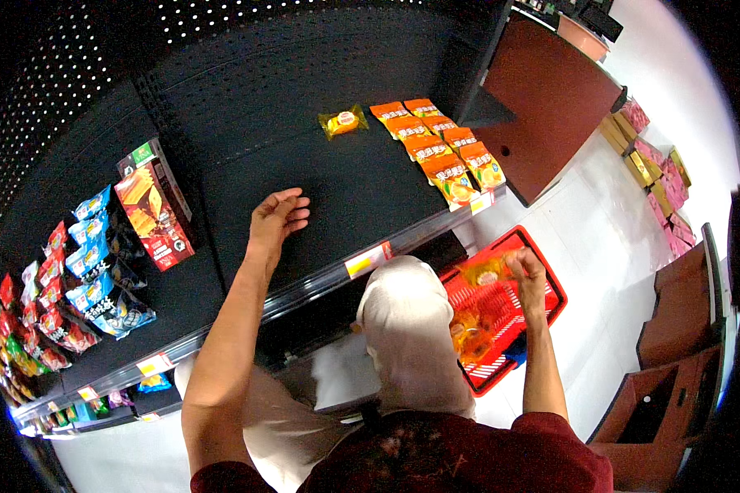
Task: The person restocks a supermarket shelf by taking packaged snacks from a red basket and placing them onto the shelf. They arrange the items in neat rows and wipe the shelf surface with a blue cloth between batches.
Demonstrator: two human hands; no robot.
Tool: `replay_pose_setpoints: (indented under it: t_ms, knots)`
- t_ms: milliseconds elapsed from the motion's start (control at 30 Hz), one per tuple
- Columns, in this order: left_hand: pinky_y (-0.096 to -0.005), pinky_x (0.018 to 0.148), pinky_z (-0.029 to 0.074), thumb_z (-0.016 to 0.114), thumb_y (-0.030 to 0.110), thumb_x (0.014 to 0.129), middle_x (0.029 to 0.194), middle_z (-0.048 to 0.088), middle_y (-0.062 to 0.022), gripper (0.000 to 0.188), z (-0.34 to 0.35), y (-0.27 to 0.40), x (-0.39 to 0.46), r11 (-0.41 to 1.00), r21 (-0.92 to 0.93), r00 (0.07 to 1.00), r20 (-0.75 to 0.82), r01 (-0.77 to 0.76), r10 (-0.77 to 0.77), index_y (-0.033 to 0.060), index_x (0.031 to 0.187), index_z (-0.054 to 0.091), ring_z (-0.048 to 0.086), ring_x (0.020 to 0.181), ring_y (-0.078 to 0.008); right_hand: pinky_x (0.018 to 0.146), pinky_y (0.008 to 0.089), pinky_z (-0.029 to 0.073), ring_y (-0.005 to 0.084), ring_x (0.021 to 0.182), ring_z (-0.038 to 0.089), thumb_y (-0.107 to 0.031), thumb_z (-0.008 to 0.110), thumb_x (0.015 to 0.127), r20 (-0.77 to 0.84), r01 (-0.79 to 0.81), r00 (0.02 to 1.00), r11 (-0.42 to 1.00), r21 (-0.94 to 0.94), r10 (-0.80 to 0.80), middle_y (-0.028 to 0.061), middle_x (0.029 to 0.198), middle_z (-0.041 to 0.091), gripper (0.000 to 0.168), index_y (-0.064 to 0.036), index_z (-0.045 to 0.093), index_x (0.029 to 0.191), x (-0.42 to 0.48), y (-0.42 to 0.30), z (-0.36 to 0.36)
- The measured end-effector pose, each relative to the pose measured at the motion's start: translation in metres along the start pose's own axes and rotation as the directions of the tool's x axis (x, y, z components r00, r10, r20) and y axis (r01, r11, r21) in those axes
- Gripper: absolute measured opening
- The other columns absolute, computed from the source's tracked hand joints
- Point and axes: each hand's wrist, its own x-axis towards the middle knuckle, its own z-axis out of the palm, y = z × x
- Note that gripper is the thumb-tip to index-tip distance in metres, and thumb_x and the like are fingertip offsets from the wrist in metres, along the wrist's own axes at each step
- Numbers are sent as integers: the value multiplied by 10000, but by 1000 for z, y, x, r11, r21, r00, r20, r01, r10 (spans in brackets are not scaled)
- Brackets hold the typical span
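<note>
My left hand (279, 215) is raised over the black shelf (240, 166), its fingers loosely curled with nothing seen between them. Over a red plastic shopping basket (521, 237), my right hand (526, 266) pinches a clear yellow-orange snack packet (484, 271). More orange packets (472, 336) lie inside the basket, which is beside my knee. A single yellow packet (343, 122) lies farther back on the shelf. To its right, orange snack bags (430, 148) stand in two rows running to the shelf's front edge.
A red cracker box (154, 212) stands left on the shelf, with blue snack bags (92, 262) and red bags (52, 308) beyond it. The shelf's clear front rail (308, 286) carries price tags. Right are a brown cabinet panel (546, 92) and pink and gold boxes (653, 179) on the floor.
</note>
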Motion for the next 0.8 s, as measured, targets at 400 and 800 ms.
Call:
replay_pose_setpoints:
  t_ms: [400,800]
  knots:
    - [-331,774,567,575,185,974,1061,678,-94,295,-20,-12,14,993,-100,994,-82,59,-67,27,1222,590,661,870,-183,855,313,499,159,954,628,-212,666,937,221,54,974,997,-48,-42,69,1068,684,272,-46,651,1151,51,-37,84]
    - [-429,862,557,530,252,1001,1101,649,-162,359,-20,-15,14,993,-106,998,-24,56,-59,-13,1243,546,656,971,-279,1124,444,346,370,1348,418,-389,701,870,383,329,902,891,-313,-199,206,1427,482,637,-177,473,1425,256,-106,281]
